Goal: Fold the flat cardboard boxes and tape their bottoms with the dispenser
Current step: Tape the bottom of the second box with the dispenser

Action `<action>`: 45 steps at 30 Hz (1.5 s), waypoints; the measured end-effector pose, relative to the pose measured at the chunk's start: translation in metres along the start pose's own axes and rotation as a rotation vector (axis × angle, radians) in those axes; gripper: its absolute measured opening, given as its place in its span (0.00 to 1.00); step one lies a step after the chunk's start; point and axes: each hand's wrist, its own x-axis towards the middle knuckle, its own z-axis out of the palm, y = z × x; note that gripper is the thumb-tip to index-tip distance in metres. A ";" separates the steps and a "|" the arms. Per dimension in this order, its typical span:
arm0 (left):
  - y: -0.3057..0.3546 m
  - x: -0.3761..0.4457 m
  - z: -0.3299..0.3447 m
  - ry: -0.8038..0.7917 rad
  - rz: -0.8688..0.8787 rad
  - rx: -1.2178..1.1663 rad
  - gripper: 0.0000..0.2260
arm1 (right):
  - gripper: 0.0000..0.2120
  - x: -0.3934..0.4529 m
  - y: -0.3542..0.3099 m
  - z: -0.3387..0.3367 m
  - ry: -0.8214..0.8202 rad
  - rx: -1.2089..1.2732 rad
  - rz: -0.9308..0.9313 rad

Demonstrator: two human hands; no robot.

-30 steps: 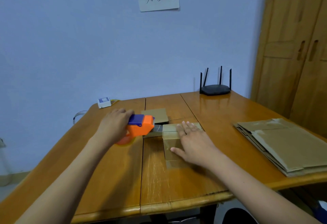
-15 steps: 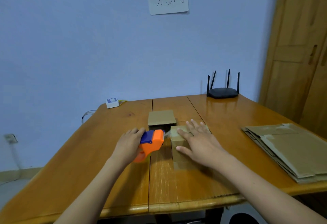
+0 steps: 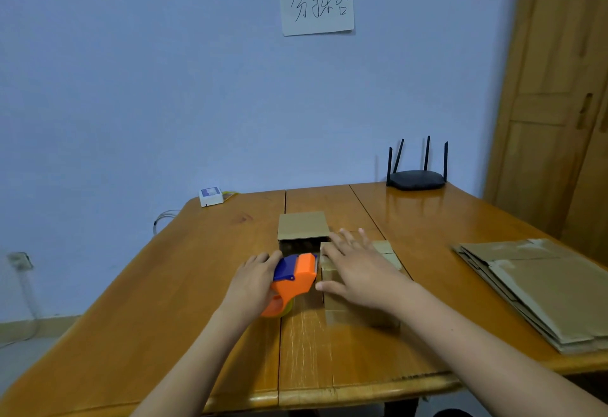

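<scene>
Your left hand [image 3: 255,280] grips the orange and blue dispenser [image 3: 291,280], fingers curled round its handle, and the head of the dispenser is at the left edge of the box [image 3: 358,285]. Your right hand [image 3: 357,268] lies flat on top of the box, fingers straight and spread, and presses it down on the table [image 3: 164,301]. The box stands near the middle of the table. Just behind the box there is a second box [image 3: 302,227] with a flap up. To the right of the box, well apart from it, a stack [image 3: 543,285] of flat cardboard lies at the table's right edge. Behind the box, at the far edge, a black router [image 3: 416,179] stands on the right and a small white device [image 3: 210,196] on the left. A paper note [image 3: 316,3] hangs on the wall above.
</scene>
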 end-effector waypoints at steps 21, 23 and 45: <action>-0.031 -0.016 -0.025 -0.030 -0.052 -0.076 0.16 | 0.41 0.006 0.008 0.006 -0.066 -0.027 -0.011; -0.044 -0.023 -0.023 -0.058 -0.093 -0.030 0.19 | 0.39 0.006 0.008 0.007 -0.064 -0.028 -0.013; 0.016 0.011 -0.026 -0.251 0.153 0.286 0.23 | 0.39 0.013 0.006 0.005 -0.102 0.074 -0.020</action>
